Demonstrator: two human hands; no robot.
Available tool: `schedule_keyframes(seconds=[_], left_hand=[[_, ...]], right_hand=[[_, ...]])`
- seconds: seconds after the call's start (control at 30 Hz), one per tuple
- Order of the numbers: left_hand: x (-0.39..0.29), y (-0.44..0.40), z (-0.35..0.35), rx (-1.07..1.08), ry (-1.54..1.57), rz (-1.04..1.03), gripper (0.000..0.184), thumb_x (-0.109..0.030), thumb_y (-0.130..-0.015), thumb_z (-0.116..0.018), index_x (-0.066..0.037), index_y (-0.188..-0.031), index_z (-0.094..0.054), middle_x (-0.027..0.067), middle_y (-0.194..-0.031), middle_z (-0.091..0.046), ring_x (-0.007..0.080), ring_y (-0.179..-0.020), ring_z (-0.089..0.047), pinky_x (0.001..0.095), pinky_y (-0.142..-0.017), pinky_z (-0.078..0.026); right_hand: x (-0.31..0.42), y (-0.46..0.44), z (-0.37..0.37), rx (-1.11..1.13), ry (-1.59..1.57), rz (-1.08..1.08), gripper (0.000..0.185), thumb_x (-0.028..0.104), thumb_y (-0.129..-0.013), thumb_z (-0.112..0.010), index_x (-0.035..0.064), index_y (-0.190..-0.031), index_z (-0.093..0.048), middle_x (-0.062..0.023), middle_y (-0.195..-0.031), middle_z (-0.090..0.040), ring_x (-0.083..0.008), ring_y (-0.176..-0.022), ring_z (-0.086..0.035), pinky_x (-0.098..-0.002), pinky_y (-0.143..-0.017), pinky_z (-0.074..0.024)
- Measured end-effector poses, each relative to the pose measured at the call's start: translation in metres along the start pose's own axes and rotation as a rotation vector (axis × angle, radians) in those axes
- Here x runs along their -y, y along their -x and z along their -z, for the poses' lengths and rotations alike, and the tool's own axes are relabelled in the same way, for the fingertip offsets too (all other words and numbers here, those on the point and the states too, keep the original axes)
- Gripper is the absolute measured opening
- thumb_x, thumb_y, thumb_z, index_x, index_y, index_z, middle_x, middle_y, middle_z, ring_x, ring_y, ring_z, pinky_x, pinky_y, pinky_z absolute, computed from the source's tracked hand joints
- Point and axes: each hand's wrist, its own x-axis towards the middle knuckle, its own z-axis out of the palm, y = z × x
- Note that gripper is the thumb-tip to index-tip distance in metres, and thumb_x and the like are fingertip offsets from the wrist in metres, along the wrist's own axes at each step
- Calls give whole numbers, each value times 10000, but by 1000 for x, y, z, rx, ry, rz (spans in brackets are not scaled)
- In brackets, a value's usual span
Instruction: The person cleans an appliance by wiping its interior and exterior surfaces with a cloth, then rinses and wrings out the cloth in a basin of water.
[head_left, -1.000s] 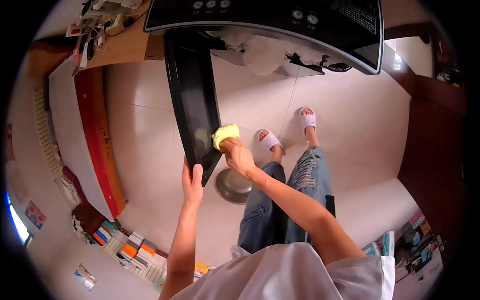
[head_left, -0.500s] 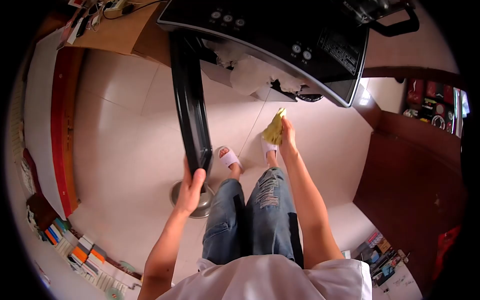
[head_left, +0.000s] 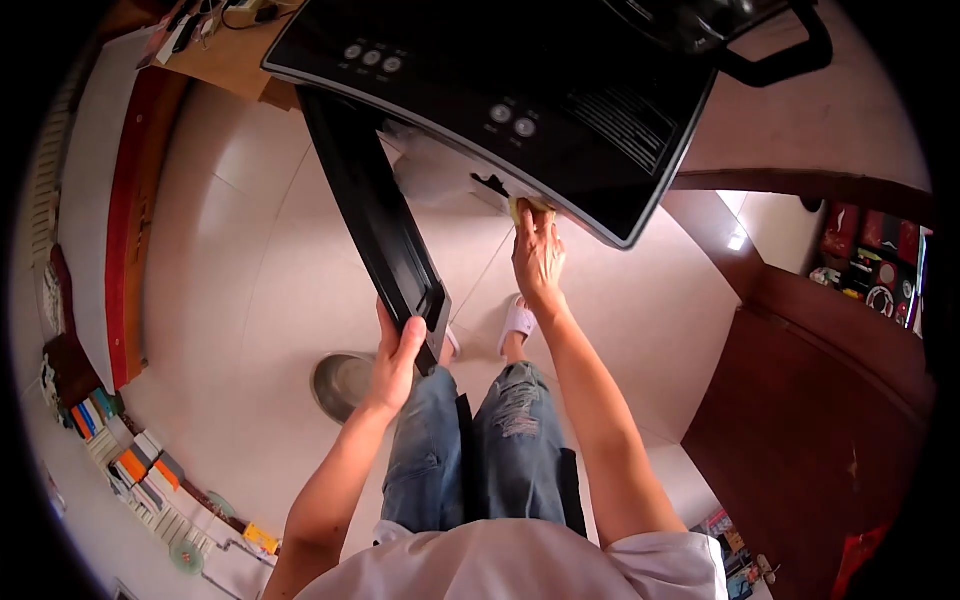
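Observation:
My left hand [head_left: 397,360] is closed around the free edge of a long black door [head_left: 375,205], thumb on top. That door stands out from beneath the left side of a black glossy appliance top [head_left: 480,90] with round buttons. Under the top's front edge, my right hand [head_left: 540,262] presses a yellow-green cloth [head_left: 521,208], fingers bunched over it so only a little cloth shows. Whitish translucent plastic [head_left: 435,172] lies in the opening left of the cloth. The inside of the appliance is mostly hidden by its top.
On the tiled floor by my left leg sits a metal basin [head_left: 343,387]. A pot with a black handle [head_left: 790,50] rests at the top right. Dark red wooden furniture [head_left: 800,450] stands on the right, and a wooden desk [head_left: 225,60] at the upper left.
My right hand has moved up and left, bringing the cloth to the appliance's front edge. The door's near end has shifted slightly right and up with my left hand; the camera view has shifted too.

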Motion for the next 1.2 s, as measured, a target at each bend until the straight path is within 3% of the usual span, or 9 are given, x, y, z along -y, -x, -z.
schedule_keyframes(seconds=[0.13,0.33,0.47,0.67,0.77,0.9,1.03,1.13,1.2], left_hand=[[0,-3,-15,-60,-3,-46,618,-344,-966,-394,-59,-1422,-90,87,-1372,-305,176,-1240,-309,292,-1039,-231],[-2,-32,-65,-104,43,-17,719,-385,-950,-419,-84,-1431,23,117,-1400,-226,189,-1251,-275,310,-1045,-214],[0,-54,-100,-199,103,-47,939,-613,-855,-438,-147,-1425,144,131,-1463,-181,235,-1355,-173,477,-1043,-148],[-6,-48,-94,-238,92,-114,816,-617,-861,-417,-220,-1438,1,105,-1394,-285,231,-1289,-289,387,-988,-268],[0,-42,-80,-195,106,-162,763,-347,-924,-505,-51,-1420,-5,101,-1345,-292,165,-1122,-397,291,-953,-335],[-1,-4,-1,-235,-93,-196,687,-320,-898,-553,-59,-1410,-178,112,-1253,-426,172,-981,-525,318,-856,-434],[-30,28,46,-455,-419,-164,593,-165,-889,-508,-1,-1382,-223,212,-1348,-380,299,-1226,-408,330,-1026,-290],[-49,27,43,-783,-1161,-591,752,-96,-758,-619,44,-1376,-215,240,-1400,-271,380,-1278,-319,428,-1060,-263],[-43,-7,19,-315,-856,-748,856,-61,-683,-692,50,-1371,-195,246,-1386,-264,386,-1310,-247,461,-1055,-269]], right_hand=[[-45,24,11,39,175,103,441,74,-803,-531,137,-1237,-480,-136,-1071,-521,-298,-934,-569,-398,-758,-478],[-105,70,61,256,-81,-392,380,81,-850,-516,122,-1228,-516,-109,-926,-528,-298,-756,-574,-397,-655,-479],[-98,86,79,289,-511,-534,296,118,-875,-517,74,-1163,-568,-130,-904,-546,-260,-790,-577,-360,-712,-467],[-1,31,107,354,-911,-268,281,159,-900,-508,48,-1154,-553,-154,-779,-611,-212,-722,-586,-322,-698,-460],[12,-6,83,458,-719,-209,459,189,-897,-512,75,-1319,-371,-158,-640,-580,-302,-539,-542,-380,-560,-425],[41,-28,65,439,-621,-204,431,238,-892,-531,-8,-1219,-397,-117,-609,-562,-223,-527,-512,-331,-545,-406],[52,-31,67,372,-547,-189,465,252,-890,-547,18,-1251,-371,-90,-621,-543,-168,-572,-480,-290,-575,-405],[57,-9,67,179,-555,-128,353,157,-871,-581,14,-1117,-374,-42,-545,-437,-138,-494,-410,-286,-517,-352],[52,7,77,231,-505,-140,337,144,-868,-576,27,-1111,-374,-38,-549,-448,-117,-501,-406,-272,-511,-347]])
